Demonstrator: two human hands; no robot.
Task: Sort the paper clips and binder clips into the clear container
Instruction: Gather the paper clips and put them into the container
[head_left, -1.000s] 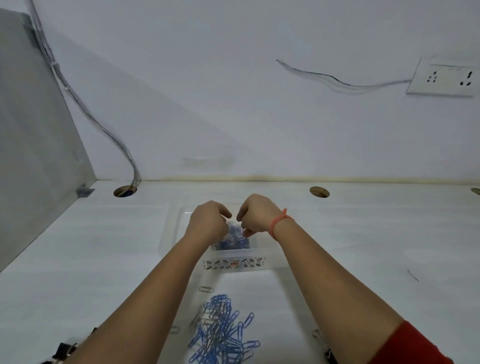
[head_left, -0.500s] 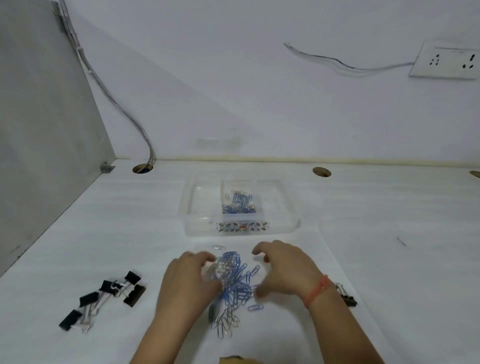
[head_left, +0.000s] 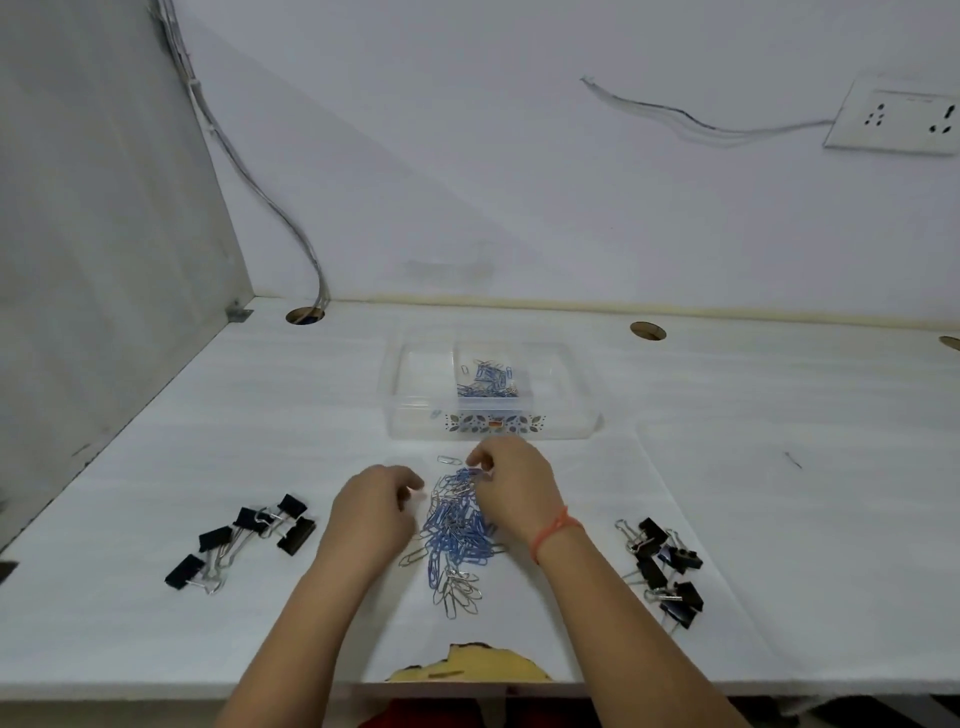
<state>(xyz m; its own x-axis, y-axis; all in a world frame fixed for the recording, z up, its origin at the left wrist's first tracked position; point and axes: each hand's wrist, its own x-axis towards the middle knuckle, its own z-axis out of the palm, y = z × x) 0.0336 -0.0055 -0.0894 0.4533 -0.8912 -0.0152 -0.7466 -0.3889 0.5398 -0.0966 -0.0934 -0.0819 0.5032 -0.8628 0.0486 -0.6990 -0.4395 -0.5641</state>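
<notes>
While the left binder clips (head_left: 244, 540) sit well out on the desk (head_left: 779, 467) untouched, the left hand (head_left: 371, 512) is at the left flank of the paper clip pile (head_left: 457, 535), fingers curled in toward it (can't tell if anything's actually in them). Pile's long axis runs near-to-far, pointing straight at the clear container (head_left: 415, 431), which sits just beyond its far end with a batch of blue clips (head_left: 485, 387) already in the middle compartment. Right hand (head_left: 514, 491) is on the pile's far end, thumb and forefinger pinched on a few blue clips, so it's the nearer hand to the container. My read: next move is lift and carry straight ahead, up over the front wall. Path is short, only one stray clip (head_left: 449, 460) lying on the bare strip between. Right binder clips (head_left: 665, 566) are well off to the side, out of the way, not yet sorted.
</notes>
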